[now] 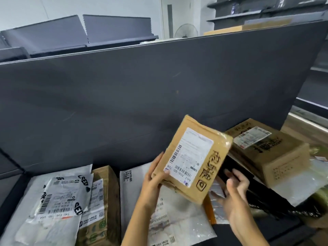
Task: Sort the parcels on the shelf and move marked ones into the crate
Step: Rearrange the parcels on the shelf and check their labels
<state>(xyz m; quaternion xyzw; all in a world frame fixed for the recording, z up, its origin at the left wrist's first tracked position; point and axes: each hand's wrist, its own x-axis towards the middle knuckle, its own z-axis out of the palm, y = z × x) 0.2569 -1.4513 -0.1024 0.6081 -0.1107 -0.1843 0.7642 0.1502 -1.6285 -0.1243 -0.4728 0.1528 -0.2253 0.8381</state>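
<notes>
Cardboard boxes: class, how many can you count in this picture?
3: one box tilted in the left hand; one large box at right; one narrow box between white mailers. More may be hidden.

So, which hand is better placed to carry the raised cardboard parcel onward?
Left. The left hand already has its grip on the cardboard parcel at its lower corner. The right hand is open beside it, not touching it.

A dark grey panel stood across the view. Behind it were grey shelves, a white wall and 1 fan.
</notes>
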